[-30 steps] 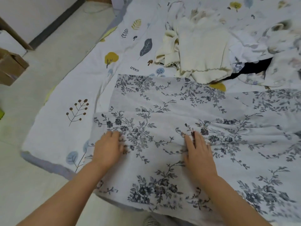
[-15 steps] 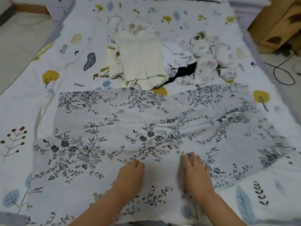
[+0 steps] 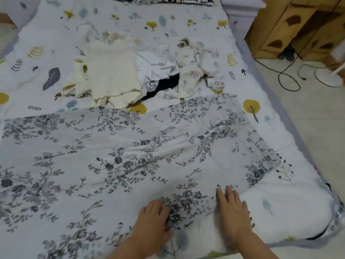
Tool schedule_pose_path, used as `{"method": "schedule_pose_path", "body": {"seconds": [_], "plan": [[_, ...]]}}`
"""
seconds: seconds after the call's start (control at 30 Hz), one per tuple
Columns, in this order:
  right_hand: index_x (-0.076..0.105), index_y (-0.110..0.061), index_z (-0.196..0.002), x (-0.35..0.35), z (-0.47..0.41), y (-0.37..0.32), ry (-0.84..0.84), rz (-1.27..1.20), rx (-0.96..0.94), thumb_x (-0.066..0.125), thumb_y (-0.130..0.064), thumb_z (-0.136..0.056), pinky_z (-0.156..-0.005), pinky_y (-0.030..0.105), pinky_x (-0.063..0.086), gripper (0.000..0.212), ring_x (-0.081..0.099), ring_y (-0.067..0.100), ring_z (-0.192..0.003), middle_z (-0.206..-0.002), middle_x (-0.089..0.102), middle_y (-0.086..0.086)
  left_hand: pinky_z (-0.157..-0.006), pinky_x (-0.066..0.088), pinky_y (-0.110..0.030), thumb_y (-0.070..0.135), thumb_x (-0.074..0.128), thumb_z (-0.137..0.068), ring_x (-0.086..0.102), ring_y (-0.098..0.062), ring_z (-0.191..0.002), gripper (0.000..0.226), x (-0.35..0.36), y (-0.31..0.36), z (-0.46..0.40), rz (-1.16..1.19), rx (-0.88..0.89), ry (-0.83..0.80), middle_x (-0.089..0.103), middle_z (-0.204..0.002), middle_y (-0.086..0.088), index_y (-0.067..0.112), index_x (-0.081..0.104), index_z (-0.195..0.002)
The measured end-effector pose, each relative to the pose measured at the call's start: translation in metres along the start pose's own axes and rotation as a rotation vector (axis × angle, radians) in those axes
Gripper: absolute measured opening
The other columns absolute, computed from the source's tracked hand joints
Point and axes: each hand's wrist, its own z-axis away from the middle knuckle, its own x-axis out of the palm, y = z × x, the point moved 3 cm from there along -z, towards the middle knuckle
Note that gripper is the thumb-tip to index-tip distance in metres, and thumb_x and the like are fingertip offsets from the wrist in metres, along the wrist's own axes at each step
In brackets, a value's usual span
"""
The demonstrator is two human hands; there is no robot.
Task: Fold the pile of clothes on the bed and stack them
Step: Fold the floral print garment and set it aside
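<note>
step: smoothing floral cloth (image 3: pixel 130 156) | left hand (image 3: pixel 153 219) and right hand (image 3: pixel 231 212) flat, fingers straight, lower centre | tip: sweep outward toward lower-right edge (creases remain mid-frame) before folding

A light wooden cabinet with dark leaf-shaped cutouts (image 3: pixel 298 28) stands in the upper right of the frame on a pale tiled floor (image 3: pixel 317 128). Thin black cables (image 3: pixel 280 75) loop across the floor below it, beside a round white base (image 3: pixel 328 77) at the right edge. A black-and-white patterned pillow (image 3: pixel 186 0) lies along the top edge.
</note>
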Motion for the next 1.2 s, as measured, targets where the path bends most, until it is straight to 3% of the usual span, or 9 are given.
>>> {"method": "schedule_pose_path", "body": {"seconds": [0.07, 0.13, 0.3, 0.43, 0.53, 0.67, 0.9, 1.07, 1.2], "plan": [[-0.001, -0.025, -0.149, -0.004, -0.011, 0.025, 0.037, 0.043, 0.006, 0.031, -0.005, -0.095, -0.115, 0.048, 0.009, 0.066, -0.007, 0.031, -0.144, -0.157, -0.01, 0.009, -0.099, 0.042, -0.047, 0.065, 0.055, -0.069, 0.036, -0.027, -0.135, 0.075, 0.004, 0.015, -0.009, -0.018, -0.112, -0.15, 0.033, -0.143, -0.003, 0.024, 0.042, -0.131], [-0.002, -0.023, -0.149, -0.01, -0.023, 0.05, 0.064, 0.092, 0.006, 0.034, -0.003, -0.095, -0.115, 0.049, 0.009, 0.068, -0.008, 0.033, -0.144, -0.157, -0.011, 0.011, -0.112, 0.02, -0.053, 0.054, 0.055, -0.08, 0.004, -0.029, -0.144, 0.079, 0.01, 0.024, -0.016, -0.054, -0.215, -0.124, 0.007, -0.154, -0.002, 0.022, 0.023, -0.144], [0.0, -0.02, -0.149, -0.027, -0.056, 0.091, 0.139, 0.193, -0.053, 0.036, -0.019, -0.097, -0.115, 0.05, 0.005, 0.063, -0.009, 0.032, -0.144, -0.157, -0.011, 0.012, -0.066, 0.058, -0.046, 0.034, 0.093, -0.021, 0.066, -0.033, -0.102, 0.083, 0.016, 0.029, -0.018, -0.182, -0.225, -0.072, 0.066, -0.117, -0.008, 0.018, 0.071, -0.099], [0.007, -0.019, -0.149, -0.033, -0.08, 0.108, 0.177, 0.239, -0.113, 0.04, -0.016, -0.094, -0.115, 0.05, 0.0, 0.065, -0.008, 0.031, -0.145, -0.158, -0.007, 0.011, -0.072, 0.056, -0.021, 0.042, 0.089, -0.036, 0.07, -0.016, -0.091, 0.063, 0.007, 0.027, -0.019, -0.075, -0.16, 0.045, 0.07, -0.105, 0.003, 0.021, 0.071, -0.092], [0.043, -0.016, -0.137, -0.029, -0.095, 0.12, 0.238, 0.164, -0.184, 0.062, -0.006, -0.079, -0.112, 0.057, 0.013, 0.062, 0.017, 0.035, -0.142, -0.152, 0.026, 0.017, -0.069, 0.042, -0.018, 0.026, 0.071, -0.07, 0.064, -0.012, -0.089, 0.027, -0.014, 0.023, -0.017, 0.11, -0.198, 0.063, 0.065, -0.097, 0.008, 0.021, 0.063, -0.095], [0.07, -0.011, -0.087, -0.027, -0.101, 0.131, 0.396, 0.064, -0.28, 0.074, 0.007, -0.06, -0.09, 0.065, 0.037, 0.034, 0.055, 0.035, -0.107, -0.098, 0.068, 0.013, -0.076, 0.041, -0.016, 0.016, 0.05, -0.089, 0.06, -0.01, -0.09, 0.028, -0.029, 0.008, -0.017, 0.272, -0.257, 0.074, 0.065, -0.112, 0.007, 0.019, 0.063, -0.114], [0.066, -0.023, -0.085, -0.045, -0.086, 0.149, 0.237, -0.089, -0.327, 0.078, -0.03, -0.072, -0.074, 0.038, 0.036, 0.019, 0.056, 0.021, -0.09, -0.083, 0.055, -0.011, -0.058, 0.039, -0.006, 0.015, 0.046, -0.094, 0.055, 0.005, -0.055, 0.032, -0.036, 0.003, -0.016, 0.378, -0.354, -0.003, 0.065, -0.072, 0.007, 0.022, 0.062, -0.121], [0.067, -0.014, -0.093, -0.044, -0.091, 0.198, 0.378, 0.071, -0.311, 0.084, 0.0, -0.045, -0.059, 0.037, 0.048, 0.053, 0.06, 0.03, -0.075, -0.085, 0.061, 0.007, -0.057, 0.039, -0.005, 0.017, 0.046, -0.094, 0.056, 0.003, -0.055, 0.033, -0.039, 0.008, -0.024, 0.366, -0.381, 0.003, 0.064, -0.076, 0.006, 0.023, 0.059, -0.124], [0.069, -0.013, -0.089, -0.047, -0.115, 0.202, 0.416, 0.179, -0.256, 0.085, 0.003, -0.037, -0.07, 0.047, 0.05, 0.057, 0.062, 0.035, -0.084, -0.089, 0.061, 0.013, -0.053, 0.035, -0.016, 0.029, 0.054, -0.092, 0.05, -0.006, -0.054, 0.016, -0.04, 0.007, -0.025, 0.344, -0.373, 0.077, 0.054, -0.058, 0.006, 0.029, 0.048, -0.077]]}}
